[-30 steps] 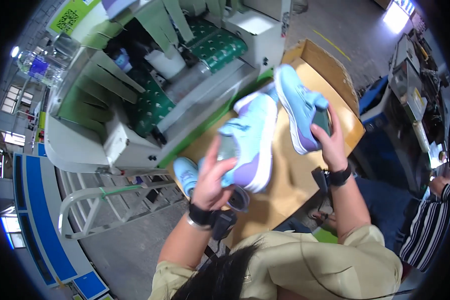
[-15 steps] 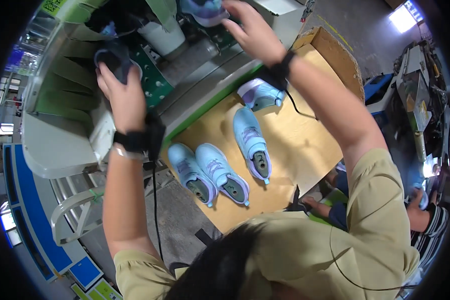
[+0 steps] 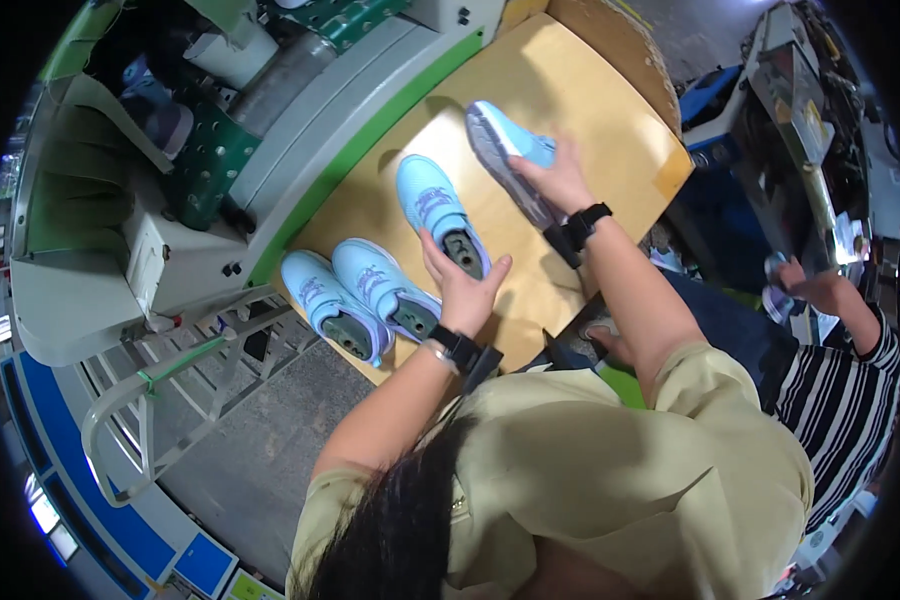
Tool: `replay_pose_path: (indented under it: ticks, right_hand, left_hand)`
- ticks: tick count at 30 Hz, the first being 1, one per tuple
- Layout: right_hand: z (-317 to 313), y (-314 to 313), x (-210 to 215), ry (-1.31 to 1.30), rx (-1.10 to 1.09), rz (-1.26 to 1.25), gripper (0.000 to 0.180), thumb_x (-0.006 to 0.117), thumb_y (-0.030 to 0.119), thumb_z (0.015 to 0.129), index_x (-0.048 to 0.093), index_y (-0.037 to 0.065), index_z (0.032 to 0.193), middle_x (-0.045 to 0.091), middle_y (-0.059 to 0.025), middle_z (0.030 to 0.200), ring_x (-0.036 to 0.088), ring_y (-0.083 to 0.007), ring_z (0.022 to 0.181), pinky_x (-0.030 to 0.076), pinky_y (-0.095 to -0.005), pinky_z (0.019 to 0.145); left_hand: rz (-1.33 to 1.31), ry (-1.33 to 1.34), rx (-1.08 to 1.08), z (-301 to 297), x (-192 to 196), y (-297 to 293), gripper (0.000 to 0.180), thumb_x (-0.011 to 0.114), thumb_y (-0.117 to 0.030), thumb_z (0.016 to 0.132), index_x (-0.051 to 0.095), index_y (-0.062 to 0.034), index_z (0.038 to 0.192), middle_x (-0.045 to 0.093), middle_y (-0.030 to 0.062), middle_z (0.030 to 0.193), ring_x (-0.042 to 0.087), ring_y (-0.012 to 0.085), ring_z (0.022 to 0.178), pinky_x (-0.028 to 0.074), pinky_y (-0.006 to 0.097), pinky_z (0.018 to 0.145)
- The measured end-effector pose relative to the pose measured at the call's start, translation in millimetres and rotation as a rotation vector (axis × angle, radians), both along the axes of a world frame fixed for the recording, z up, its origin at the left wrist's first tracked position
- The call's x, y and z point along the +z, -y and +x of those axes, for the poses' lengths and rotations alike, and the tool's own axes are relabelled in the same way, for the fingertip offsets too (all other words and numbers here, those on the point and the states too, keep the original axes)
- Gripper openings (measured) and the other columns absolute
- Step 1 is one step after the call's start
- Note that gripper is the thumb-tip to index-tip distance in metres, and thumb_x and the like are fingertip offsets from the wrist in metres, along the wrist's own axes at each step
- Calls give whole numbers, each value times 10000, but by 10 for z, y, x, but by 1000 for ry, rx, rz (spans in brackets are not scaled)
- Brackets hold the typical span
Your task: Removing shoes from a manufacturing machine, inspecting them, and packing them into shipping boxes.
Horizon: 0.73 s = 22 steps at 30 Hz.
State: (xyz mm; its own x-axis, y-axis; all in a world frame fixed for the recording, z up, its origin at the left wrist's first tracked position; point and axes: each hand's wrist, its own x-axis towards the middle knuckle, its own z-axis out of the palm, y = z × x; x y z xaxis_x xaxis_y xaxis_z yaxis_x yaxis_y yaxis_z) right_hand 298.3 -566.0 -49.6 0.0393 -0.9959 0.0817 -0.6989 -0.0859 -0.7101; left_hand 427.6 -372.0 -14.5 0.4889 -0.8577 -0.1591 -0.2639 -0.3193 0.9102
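Note:
My left hand [image 3: 465,295] is around the heel of a light blue shoe [image 3: 430,195], its thumb and fingers on either side. That shoe stands on the tan board, with lilac laces, a strap and a dark insole. My right hand [image 3: 558,182] grips another light blue shoe [image 3: 497,150], tipped on its side so its greyish sole shows, with the thumb against the sole. To the left, two matching shoes, a nearer one [image 3: 320,285] and one beside it [image 3: 370,270], stand side by side, toes toward the machine.
A grey machine with a green edge [image 3: 365,140] borders the tan board [image 3: 590,100]. Inside, a dark shoe [image 3: 170,128] sits by a green perforated conveyor [image 3: 210,160]. A metal rail [image 3: 135,420] stands at left. Another person in a striped top [image 3: 835,400] works at right.
Both hands have come back from the machine to the board. My right hand has taken hold of the shoe lying at the far side; my left is now on the middle shoe. The view has shifted.

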Motion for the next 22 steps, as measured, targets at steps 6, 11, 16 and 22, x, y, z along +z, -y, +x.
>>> replay_pose_path:
  ticks: [6, 11, 16, 22]
  right_hand:
    - [-25, -661, 519, -200, 141, -43, 833, 835, 285, 659, 452, 84, 1371, 428, -241, 1308, 478, -398, 1165, 412, -439, 1007]
    - [16, -1596, 844, 38, 346, -91, 891, 778, 164, 741, 286, 77, 1479, 305, -269, 1449, 345, -425, 1326, 293, -464, 1119]
    - [352, -1576, 407, 273, 375, 77, 1065, 814, 323, 731, 155, 35, 1517, 150, -323, 1526, 174, -452, 1431, 220, -465, 1165]
    - [886, -1536, 237, 263, 166, 97, 1120, 836, 284, 724, 84, 103, 1534, 99, -317, 1527, 134, -454, 1433, 211, -499, 1169]
  left_hand:
    - [-115, 124, 147, 102, -130, 91, 955, 654, -42, 723, 100, -7, 1501, 267, 258, 1477, 302, 383, 1367, 224, 434, 1159]
    - [-145, -815, 174, 560, 761, -238, 868, 631, 64, 732, 218, -63, 1485, 451, 151, 1336, 491, 278, 1212, 421, 397, 1019]
    - [-375, -458, 120, 766, 1733, -279, 856, 612, 60, 756, 187, -7, 1496, 380, 141, 1411, 431, 239, 1264, 362, 370, 1063]
    - [-487, -6, 352, 1545, 2185, 145, 946, 633, -2, 724, 123, 5, 1520, 303, 155, 1474, 346, 252, 1331, 252, 321, 1113]
